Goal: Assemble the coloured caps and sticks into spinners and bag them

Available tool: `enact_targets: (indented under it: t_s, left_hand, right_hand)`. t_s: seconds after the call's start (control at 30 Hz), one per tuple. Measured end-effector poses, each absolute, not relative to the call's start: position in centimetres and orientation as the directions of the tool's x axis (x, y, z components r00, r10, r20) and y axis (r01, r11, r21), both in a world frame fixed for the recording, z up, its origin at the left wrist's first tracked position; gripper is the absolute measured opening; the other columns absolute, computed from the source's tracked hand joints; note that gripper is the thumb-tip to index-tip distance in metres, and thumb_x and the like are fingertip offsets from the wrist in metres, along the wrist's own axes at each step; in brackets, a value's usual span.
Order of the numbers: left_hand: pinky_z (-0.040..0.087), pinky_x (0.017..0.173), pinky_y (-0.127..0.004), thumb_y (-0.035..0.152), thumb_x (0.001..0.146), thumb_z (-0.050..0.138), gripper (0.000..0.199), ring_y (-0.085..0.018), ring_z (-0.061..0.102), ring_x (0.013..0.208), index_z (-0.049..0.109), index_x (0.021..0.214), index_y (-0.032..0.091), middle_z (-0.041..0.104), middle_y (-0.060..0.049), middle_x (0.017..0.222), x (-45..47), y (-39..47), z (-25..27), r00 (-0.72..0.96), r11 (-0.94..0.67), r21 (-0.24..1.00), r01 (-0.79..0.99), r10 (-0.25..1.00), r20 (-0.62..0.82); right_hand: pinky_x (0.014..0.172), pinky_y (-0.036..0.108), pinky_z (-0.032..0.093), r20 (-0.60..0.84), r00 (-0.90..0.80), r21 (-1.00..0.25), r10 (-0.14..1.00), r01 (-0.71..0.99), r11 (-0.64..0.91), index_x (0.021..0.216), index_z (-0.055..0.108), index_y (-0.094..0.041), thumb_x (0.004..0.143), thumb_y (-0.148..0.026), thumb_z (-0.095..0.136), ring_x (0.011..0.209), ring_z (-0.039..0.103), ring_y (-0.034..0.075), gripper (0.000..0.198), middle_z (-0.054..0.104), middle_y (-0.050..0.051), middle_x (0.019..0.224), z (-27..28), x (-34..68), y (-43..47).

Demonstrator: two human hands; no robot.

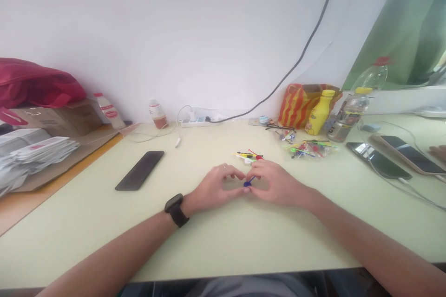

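A small blue plastic piece (247, 184) with a round end and a thin stem is between my two hands, just above or on the pale table. My left hand (218, 185), with a ring on one finger and a black watch (176, 209) at the wrist, curves in from the left with its thumb and fingertips at the piece. From the other side my right hand (277, 183) pinches the piece by its stem and round end. Right behind the hands lies a small pile of coloured plastic pieces (248, 160), in yellow, red, white, green and black.
A black phone (140, 171) lies left of my hands. Bagged coloured pieces (310, 149) lie at the right, before a yellow bottle (319, 112) and a striped bag (292, 105). Two phones (379, 160) with cables rest farther right, near another person's hand (439, 152). A power strip (198, 122) stands by the wall.
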State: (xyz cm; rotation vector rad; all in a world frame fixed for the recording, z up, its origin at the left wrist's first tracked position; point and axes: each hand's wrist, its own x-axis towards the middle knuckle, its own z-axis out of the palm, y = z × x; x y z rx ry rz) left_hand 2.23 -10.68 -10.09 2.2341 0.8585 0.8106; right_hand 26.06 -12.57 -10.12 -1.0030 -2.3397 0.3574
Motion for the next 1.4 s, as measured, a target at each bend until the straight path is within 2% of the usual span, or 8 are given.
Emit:
enact_targets:
  t_s: [0.13, 0.3, 0.53, 0.77, 1.0, 1.2, 1.27, 1.4]
  left_hand:
    - [0.051, 0.089, -0.036, 0.034, 0.095, 0.07, 0.017, -0.025, 0.067, 0.1, 0.08, 0.106, 0.027, 0.078, -0.006, 0.103, 2.1, -10.3, -10.8, 0.632, -0.682, 0.614, 0.396, 0.688, 0.356]
    - [0.049, 0.09, -0.036, 0.028, 0.096, 0.066, 0.019, -0.025, 0.065, 0.102, 0.08, 0.11, 0.029, 0.076, -0.006, 0.107, 2.0, -10.2, -10.8, 0.669, -0.711, 0.557, 0.429, 0.664, 0.333]
    - [0.048, 0.084, -0.035, 0.038, 0.092, 0.073, 0.014, -0.025, 0.062, 0.096, 0.08, 0.095, 0.027, 0.075, -0.006, 0.101, 2.4, -10.3, -11.2, 0.638, -0.643, 0.614, 0.457, 0.719, 0.278]
    - [0.049, 0.084, -0.035, 0.032, 0.085, 0.077, 0.009, -0.025, 0.063, 0.093, 0.075, 0.084, 0.023, 0.073, -0.005, 0.097, 3.1, -10.5, -11.2, 0.596, -0.602, 0.631, 0.49, 0.759, 0.262]
    - [0.048, 0.087, -0.038, 0.031, 0.093, 0.067, 0.01, -0.025, 0.061, 0.096, 0.075, 0.091, 0.025, 0.073, -0.003, 0.098, 3.7, -9.8, -11.6, 0.51, -0.573, 0.541, 0.616, 0.813, 0.28]
    - [0.049, 0.092, -0.041, 0.031, 0.095, 0.065, 0.013, -0.026, 0.061, 0.099, 0.074, 0.103, 0.026, 0.069, -0.004, 0.101, 3.7, -8.8, -12.3, 0.471, -0.563, 0.521, 0.641, 0.825, 0.311]
    - [0.049, 0.094, -0.043, 0.032, 0.094, 0.066, 0.016, -0.027, 0.06, 0.103, 0.072, 0.108, 0.026, 0.069, -0.005, 0.106, 3.6, -8.9, -12.3, 0.457, -0.564, 0.535, 0.629, 0.825, 0.332]
    - [0.049, 0.102, -0.046, 0.035, 0.093, 0.07, 0.03, -0.028, 0.058, 0.115, 0.065, 0.122, 0.026, 0.066, -0.006, 0.124, 3.4, -9.4, -12.0, 0.431, -0.587, 0.554, 0.59, 0.81, 0.399]
  right_hand:
    - [0.078, 0.036, 0.048, 0.339, -0.566, -0.49, 0.751, 0.575, 0.655, 0.093, 0.077, -0.026, 0.091, -0.024, 0.072, 0.087, 0.065, 0.022, 0.006, 0.07, 0.002, 0.085, -9.8, 26.3, -12.6]
    - [0.08, 0.036, 0.048, 0.283, -0.55, -0.567, 0.786, 0.565, 0.599, 0.095, 0.079, -0.028, 0.093, -0.033, 0.074, 0.087, 0.064, 0.022, 0.008, 0.07, 0.002, 0.088, -10.2, 26.5, -12.0]
    - [0.067, 0.03, 0.044, 0.199, -0.571, -0.689, 0.796, 0.496, 0.528, 0.091, 0.076, -0.024, 0.091, -0.028, 0.072, 0.074, 0.058, 0.017, 0.005, 0.066, -0.001, 0.079, -11.4, 26.5, -11.1]
    - [0.066, 0.029, 0.044, 0.194, -0.549, -0.662, 0.813, 0.539, 0.521, 0.084, 0.072, -0.022, 0.088, -0.029, 0.076, 0.074, 0.06, 0.017, 0.008, 0.067, -0.001, 0.08, -12.1, 26.5, -11.0]
    - [0.08, 0.035, 0.046, 0.292, -0.473, -0.449, 0.831, 0.699, 0.556, 0.093, 0.073, -0.024, 0.096, -0.024, 0.066, 0.092, 0.065, 0.023, 0.007, 0.074, 0.003, 0.094, -12.1, 25.9, -10.6]
    - [0.09, 0.04, 0.05, 0.379, -0.441, -0.389, 0.813, 0.721, 0.573, 0.106, 0.077, -0.028, 0.098, -0.024, 0.064, 0.1, 0.064, 0.025, 0.016, 0.07, 0.005, 0.096, -12.7, 25.3, -9.7]
    - [0.092, 0.042, 0.051, 0.436, -0.424, -0.392, 0.794, 0.704, 0.592, 0.112, 0.075, -0.028, 0.096, -0.03, 0.067, 0.104, 0.062, 0.027, 0.018, 0.068, 0.006, 0.1, -12.7, 25.5, -9.6]
    - [0.102, 0.046, 0.05, 0.531, -0.249, -0.511, 0.81, 0.669, 0.54, 0.136, 0.062, -0.026, 0.089, -0.048, 0.075, 0.121, 0.057, 0.031, 0.053, 0.066, 0.01, 0.127, -12.6, 26.5, -8.7]
